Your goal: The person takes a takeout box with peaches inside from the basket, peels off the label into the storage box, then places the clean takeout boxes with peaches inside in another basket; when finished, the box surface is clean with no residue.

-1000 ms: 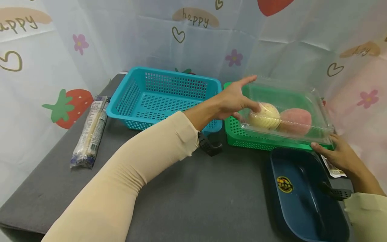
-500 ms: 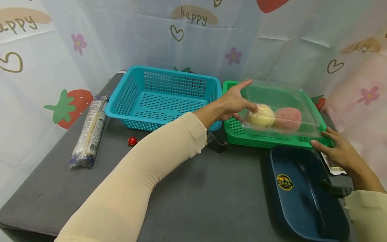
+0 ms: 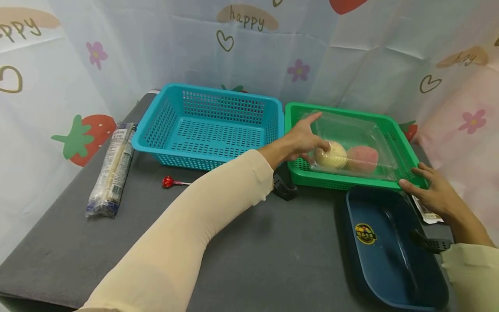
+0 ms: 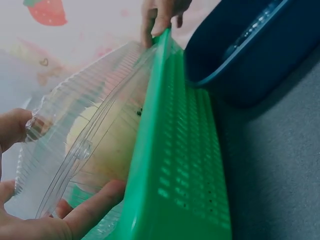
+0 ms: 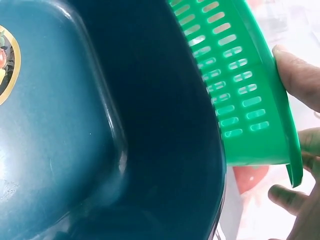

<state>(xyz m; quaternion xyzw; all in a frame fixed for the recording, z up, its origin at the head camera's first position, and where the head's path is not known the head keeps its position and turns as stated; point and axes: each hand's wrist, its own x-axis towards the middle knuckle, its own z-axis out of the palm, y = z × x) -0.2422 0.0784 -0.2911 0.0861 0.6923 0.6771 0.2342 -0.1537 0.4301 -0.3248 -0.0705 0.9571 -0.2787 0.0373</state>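
Observation:
A clear plastic box (image 3: 351,136) with a yellow bun (image 3: 331,155) and a pink bun (image 3: 363,158) inside lies low in the green basket (image 3: 339,112). My left hand (image 3: 302,138) grips the box's left end, thumb on top and fingers beneath, index finger stretched out. In the left wrist view the thumb (image 4: 15,130) pinches the box's ribbed edge (image 4: 75,125) beside the basket wall (image 4: 185,165). My right hand (image 3: 429,193) holds the basket's near right corner. In the right wrist view its thumb (image 5: 300,75) is on the rim (image 5: 250,85) and its fingers below.
An empty blue basket (image 3: 218,93) stands left of the green one. A dark blue tray (image 3: 393,260) lies just in front of it, at the near right. A long noodle packet (image 3: 113,169) and a red lollipop (image 3: 168,182) lie on the grey table's left. A patterned curtain closes off the back.
The clear box has come down from above the green basket into it, my left hand going down with it. My right hand has stayed at the basket's corner. The lollipop has come into view.

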